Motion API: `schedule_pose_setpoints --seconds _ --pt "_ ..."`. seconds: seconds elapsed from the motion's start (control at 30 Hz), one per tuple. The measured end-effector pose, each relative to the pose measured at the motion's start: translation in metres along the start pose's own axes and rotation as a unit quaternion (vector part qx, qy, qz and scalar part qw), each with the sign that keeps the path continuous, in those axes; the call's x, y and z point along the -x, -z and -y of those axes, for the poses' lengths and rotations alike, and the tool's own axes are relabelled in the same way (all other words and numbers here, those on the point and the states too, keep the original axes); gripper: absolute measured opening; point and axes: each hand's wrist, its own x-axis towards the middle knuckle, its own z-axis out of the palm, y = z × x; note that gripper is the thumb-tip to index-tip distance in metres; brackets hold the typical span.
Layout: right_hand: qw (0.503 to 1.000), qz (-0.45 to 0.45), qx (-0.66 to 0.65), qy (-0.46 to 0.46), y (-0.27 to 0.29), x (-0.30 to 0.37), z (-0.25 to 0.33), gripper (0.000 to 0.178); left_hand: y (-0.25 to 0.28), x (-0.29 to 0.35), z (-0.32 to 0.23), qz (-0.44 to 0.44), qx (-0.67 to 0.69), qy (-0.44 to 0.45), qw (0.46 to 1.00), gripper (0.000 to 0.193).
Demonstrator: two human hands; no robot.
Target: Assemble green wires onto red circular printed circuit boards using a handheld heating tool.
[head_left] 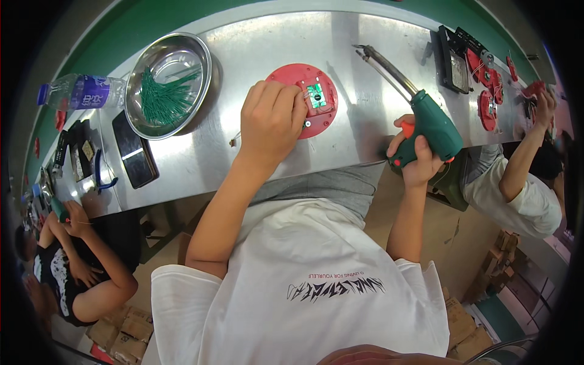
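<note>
A round red plastic disc (pixel 326 121) lies on the metal table in front of me. Set in it is a small green-and-white circuit board (pixel 317 96). Over the disc's left side my left hand (pixel 272 115) is closed, fingers curled and pinched beside the board; what they hold is hidden. A small wire end (pixel 233 142) pokes out left of that wrist. My right hand (pixel 420 159) grips a green soldering gun (pixel 435 125) by its handle, fingers around the red trigger. The gun's long metal tip points up and left, raised to the right of the disc and apart from it.
At left stand a steel bowl (pixel 207 85) of green wires (pixel 164 97) and a clear bottle (pixel 79 91). A dark phone (pixel 134 152) and blue-handled pliers (pixel 104 176) lie nearer. Far right holds a black tray (pixel 455 64) and red parts (pixel 488 109). Co-workers sit on both sides.
</note>
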Motion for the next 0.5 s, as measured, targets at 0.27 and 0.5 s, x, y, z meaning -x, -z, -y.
schedule_pose_setpoints --seconds 0.27,0.5 --pt "0.995 -0.065 -0.057 -0.057 -0.015 -0.032 -0.013 0.038 0.002 -0.003 0.002 0.007 0.0 0.005 1.0 0.006" --pt "0.984 -0.111 -0.071 -0.118 -0.007 -0.025 -0.021 0.042 0.003 -0.003 0.002 -0.003 0.007 -0.006 1.0 0.007"
